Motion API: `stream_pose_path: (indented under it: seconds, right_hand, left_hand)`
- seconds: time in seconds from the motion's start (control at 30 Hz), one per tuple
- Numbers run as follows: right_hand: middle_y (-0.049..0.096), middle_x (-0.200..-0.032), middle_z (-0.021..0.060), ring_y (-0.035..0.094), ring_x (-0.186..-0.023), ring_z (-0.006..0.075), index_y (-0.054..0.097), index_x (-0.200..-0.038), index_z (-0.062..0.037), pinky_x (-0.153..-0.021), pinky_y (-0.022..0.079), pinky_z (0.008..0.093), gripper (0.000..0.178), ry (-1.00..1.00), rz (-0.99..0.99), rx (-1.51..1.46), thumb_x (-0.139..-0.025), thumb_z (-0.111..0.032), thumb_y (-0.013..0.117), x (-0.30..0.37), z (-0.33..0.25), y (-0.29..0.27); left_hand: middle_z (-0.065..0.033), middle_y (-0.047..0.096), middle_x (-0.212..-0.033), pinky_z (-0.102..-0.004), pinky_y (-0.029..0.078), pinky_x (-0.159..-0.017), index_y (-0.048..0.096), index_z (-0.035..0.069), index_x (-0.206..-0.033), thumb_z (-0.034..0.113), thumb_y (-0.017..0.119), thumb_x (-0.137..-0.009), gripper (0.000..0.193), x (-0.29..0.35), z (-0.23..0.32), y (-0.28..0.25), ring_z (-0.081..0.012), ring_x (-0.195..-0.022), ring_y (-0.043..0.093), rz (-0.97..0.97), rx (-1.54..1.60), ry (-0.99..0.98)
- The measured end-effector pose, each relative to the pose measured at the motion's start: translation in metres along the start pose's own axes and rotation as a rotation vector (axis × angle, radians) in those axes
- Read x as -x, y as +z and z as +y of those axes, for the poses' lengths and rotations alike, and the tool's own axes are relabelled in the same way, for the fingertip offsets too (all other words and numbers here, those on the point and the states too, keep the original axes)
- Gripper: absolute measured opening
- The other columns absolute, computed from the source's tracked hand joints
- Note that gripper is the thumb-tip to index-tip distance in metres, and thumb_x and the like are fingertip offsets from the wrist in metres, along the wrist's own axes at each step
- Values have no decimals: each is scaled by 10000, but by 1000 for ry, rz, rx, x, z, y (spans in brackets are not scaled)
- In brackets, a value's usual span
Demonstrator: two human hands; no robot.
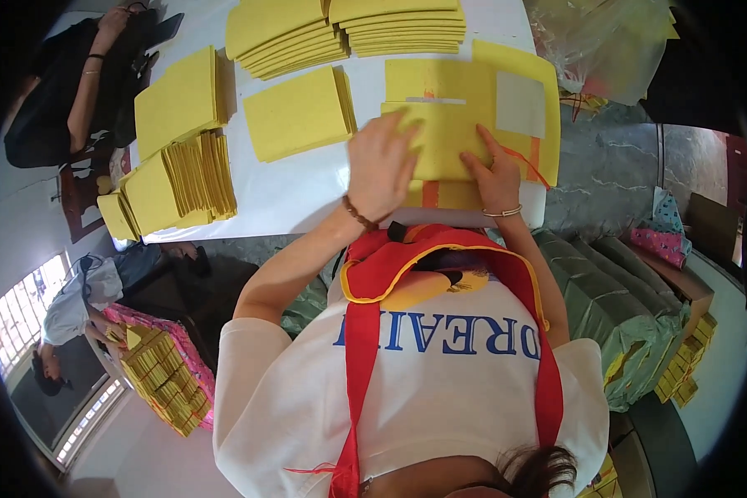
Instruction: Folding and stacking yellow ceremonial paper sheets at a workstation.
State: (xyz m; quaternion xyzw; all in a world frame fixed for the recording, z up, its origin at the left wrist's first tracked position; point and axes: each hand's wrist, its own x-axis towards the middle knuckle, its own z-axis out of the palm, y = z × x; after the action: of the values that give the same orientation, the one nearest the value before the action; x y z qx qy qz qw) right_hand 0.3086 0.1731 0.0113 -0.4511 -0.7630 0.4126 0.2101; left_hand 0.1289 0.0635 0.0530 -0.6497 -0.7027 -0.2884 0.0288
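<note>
A yellow paper piece (448, 137) with folded flaps lies in front of me near the table's right end, on a larger yellow sheet (546, 83). My right hand (498, 176) presses on its right part, thumb and forefinger spread apart. At its left edge is my left hand (382, 164), fingers loosely bent and apart, a little blurred; whether they touch the paper I cannot tell. Orange strips (431, 193) show at the near and far edges. A pale grey rectangle (520, 104) lies on the right side, and a red ribbon (529, 166) runs beside my right hand.
Yellow paper stacks (299, 112) stand on the white table (295, 187), with more at its far side and left end. A clear plastic bag (598, 41) sits at the far right. Green wrapped bundles (593, 307) are on the right. Two other people are at the left.
</note>
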Motion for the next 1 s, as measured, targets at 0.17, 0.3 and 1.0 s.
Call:
stream_pose_path:
  seconds: [0.17,0.3,1.0]
  right_hand:
    - [628,-971,208,618,-867,312,517,-1245,-87,-722,472,350,532,-30,3,-56,-775,-296,655,-1,1,2]
    - [582,-1129,190,578,-1008,276,485,-1284,-108,-835,430,390,563,52,-71,21,-783,-309,644,6,-10,-3]
    - [275,-1442,161,258,-1335,280,299,-1373,3,-1076,199,368,522,-332,-11,-153,-912,-222,394,23,-16,-25]
  left_hand:
    - [-155,321,-1399,-509,240,-1030,378,147,-1350,289,614,-798,617,1,11,30,-350,-1292,280,-299,50,126]
    - [-150,293,-1422,-516,211,-1044,352,181,-1368,342,555,-837,591,10,6,42,-355,-1301,270,-383,2,99]
    - [-173,550,-1149,-356,455,-842,487,-34,-1194,143,613,-675,563,-9,3,21,-308,-1007,537,-263,-109,327]
